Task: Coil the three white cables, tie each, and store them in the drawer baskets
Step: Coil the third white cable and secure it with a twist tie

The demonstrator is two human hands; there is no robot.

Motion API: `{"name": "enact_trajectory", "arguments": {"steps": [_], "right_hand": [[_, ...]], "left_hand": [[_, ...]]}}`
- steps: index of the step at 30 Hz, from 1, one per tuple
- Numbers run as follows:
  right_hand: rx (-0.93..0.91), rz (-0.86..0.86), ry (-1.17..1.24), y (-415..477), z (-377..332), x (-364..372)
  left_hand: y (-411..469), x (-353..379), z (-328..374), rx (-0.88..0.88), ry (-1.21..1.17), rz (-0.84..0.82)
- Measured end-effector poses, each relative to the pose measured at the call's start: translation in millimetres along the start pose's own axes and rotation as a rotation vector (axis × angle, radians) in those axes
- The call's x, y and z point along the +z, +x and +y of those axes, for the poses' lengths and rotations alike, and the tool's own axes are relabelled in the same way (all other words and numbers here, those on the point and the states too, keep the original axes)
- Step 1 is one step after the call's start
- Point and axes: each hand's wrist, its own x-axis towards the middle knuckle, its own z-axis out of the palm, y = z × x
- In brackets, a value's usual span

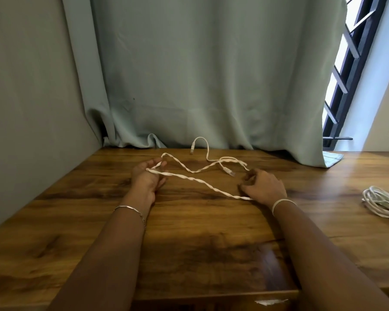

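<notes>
A loop of the white cable (198, 180) is held round the curled fingers of the left hand (147, 176), at ten o'clock on the wooden table (76, 221). Its other bend is pinched by the right hand (264, 187), at two o'clock. Loose ends trail toward twelve. The stretched strand looks twisted, so twists are best eased out and turns kept even. A coiled cable (382, 204) lies at three o'clock.

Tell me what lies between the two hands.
In the head view, the white cable spans from left hand to right hand over bare wooden table; its connector lies there too.
</notes>
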Motion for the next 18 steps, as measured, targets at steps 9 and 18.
{"name": "enact_trajectory", "arguments": {"steps": [9, 18], "right_hand": [[0.089, 0.075, 0.000, 7.4, 13.9, 0.0], [0.254, 0.350, 0.271, 15.2, 19.5, -4.0]], "left_hand": [[3.5, -1.2, -0.1, -0.002, 0.142, -0.093], [5.7, -1.9, -2.5, 0.268, 0.565, 0.224]]}}
